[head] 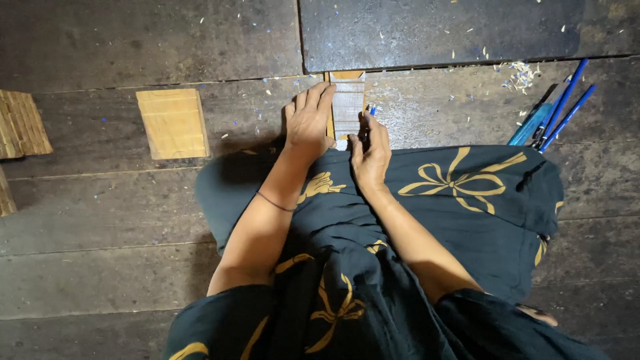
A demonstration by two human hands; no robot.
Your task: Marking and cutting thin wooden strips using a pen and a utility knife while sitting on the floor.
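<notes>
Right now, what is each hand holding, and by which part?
The left hand presses flat on the wooden block's left side. The right hand grips a blue tool near its tip.

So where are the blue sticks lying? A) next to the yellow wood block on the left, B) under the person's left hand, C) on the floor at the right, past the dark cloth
C: the blue sticks lie on the wooden floor at the right, beyond the dark cloth, far from the left hand.
</notes>
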